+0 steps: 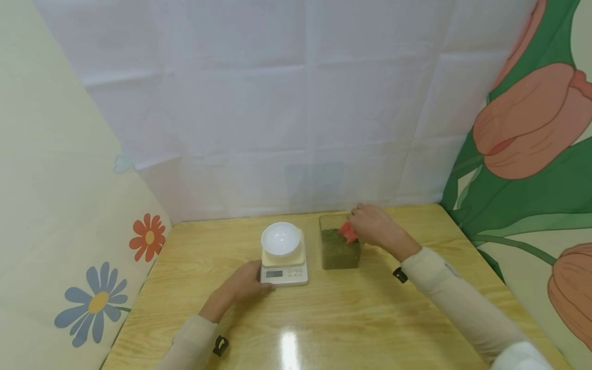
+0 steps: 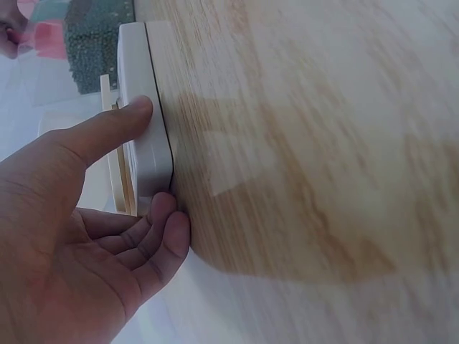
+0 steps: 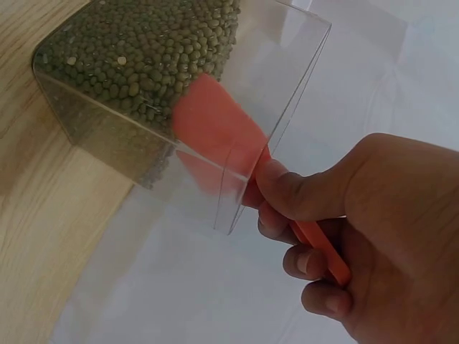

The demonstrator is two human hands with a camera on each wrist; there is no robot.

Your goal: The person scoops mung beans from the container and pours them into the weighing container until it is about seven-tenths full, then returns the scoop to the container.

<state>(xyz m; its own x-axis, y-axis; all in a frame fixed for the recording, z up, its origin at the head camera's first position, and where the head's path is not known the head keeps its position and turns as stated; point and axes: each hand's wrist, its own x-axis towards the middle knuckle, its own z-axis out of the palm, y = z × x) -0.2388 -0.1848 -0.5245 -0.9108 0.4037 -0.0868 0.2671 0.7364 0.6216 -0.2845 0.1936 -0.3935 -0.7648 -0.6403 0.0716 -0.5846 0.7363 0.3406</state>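
A white kitchen scale (image 1: 296, 278) with a small display carries a white bowl (image 1: 280, 239). My left hand (image 1: 245, 281) holds the scale's near left corner; in the left wrist view its thumb lies on the front edge (image 2: 152, 159) and its curled fingers touch the side by the tabletop. Right of the scale stands a clear plastic container (image 1: 339, 263) partly filled with green mung beans (image 3: 158, 50). My right hand (image 3: 387, 215) grips the handle of a red scoop (image 3: 215, 118) over the container's rim. The scoop's blade is inside, its edge at the beans.
Everything stands on a wood-grain table (image 1: 370, 318), towards its back edge. White cloth (image 1: 259, 128) hangs behind it. Flower-printed panels (image 1: 522, 154) flank the table on both sides. Two dark wrist devices show beneath the sleeves.
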